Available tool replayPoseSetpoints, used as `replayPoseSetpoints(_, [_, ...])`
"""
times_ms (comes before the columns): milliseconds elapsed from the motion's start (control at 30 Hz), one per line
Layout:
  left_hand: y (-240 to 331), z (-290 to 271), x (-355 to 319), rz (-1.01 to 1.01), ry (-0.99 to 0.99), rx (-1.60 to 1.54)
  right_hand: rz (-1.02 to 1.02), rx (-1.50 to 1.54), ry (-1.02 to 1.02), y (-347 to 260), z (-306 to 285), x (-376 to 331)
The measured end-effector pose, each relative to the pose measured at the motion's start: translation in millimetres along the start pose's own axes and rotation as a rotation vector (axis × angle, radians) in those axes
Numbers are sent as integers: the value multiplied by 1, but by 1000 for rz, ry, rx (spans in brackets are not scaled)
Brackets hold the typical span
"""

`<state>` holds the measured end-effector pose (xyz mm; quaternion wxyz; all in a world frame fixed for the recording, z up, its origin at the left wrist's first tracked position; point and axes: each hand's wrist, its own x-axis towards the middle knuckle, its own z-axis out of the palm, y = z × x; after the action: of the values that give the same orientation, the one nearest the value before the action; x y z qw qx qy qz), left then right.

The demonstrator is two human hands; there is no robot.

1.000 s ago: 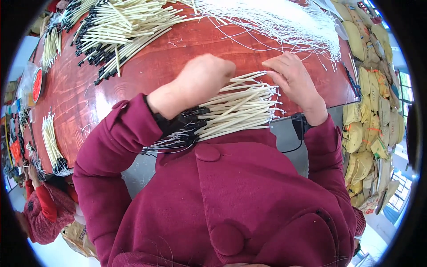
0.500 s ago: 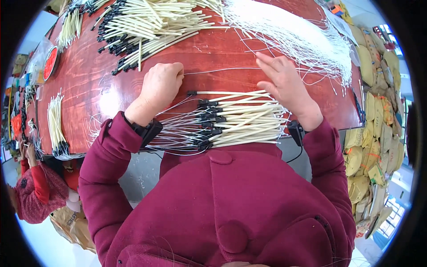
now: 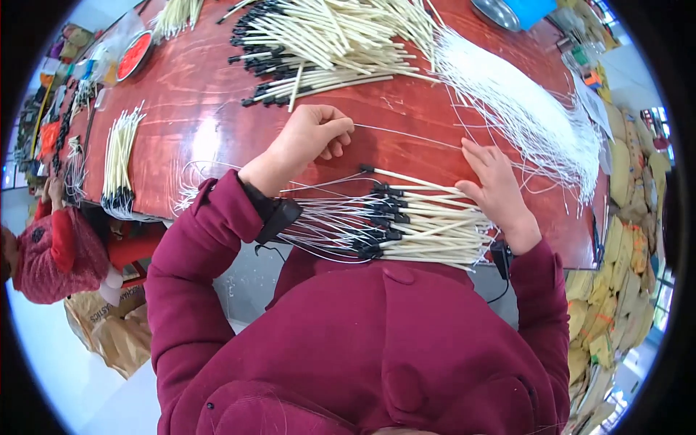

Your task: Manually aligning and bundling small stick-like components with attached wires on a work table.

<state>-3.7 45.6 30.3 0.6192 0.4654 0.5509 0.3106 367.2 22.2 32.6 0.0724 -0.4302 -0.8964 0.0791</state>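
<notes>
My left hand (image 3: 313, 141) is closed in a pinch on one end of a thin white wire (image 3: 406, 133). The wire runs nearly straight above the red table to my right hand (image 3: 496, 185). That hand is open, its fingers stretched out and thumb apart, with the fingertips at the wire's other end. Just nearer to me lies a row of pale yellow tubes (image 3: 435, 221) with black end pieces (image 3: 388, 210). Loose white wires (image 3: 326, 221) trail leftward from these, partly under my left forearm.
A large heap of similar tubes (image 3: 326, 36) lies at the back, beside a broad bundle of white wires (image 3: 515, 94). At left stand a tied tube bundle (image 3: 119, 159) and a dish of red bits (image 3: 135, 54). A co-worker (image 3: 61, 246) sits at far left; stacked sacks (image 3: 623, 239) line the right.
The whole view has shifted, so the table appears farther right and lower. My left hand has turned, showing its thumb-and-finger pinch. My right hand has come nearer to me and the tube row.
</notes>
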Motion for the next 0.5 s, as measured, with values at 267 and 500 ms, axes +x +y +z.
replayPoseSetpoints(267, [-29, -11, -2, 368, 303, 860, 2, 25, -28, -9, -8, 2])
replayPoseSetpoints(500, [52, -24, 8, 789, 434, 1199, 5, 65, -16, -10, -12, 4])
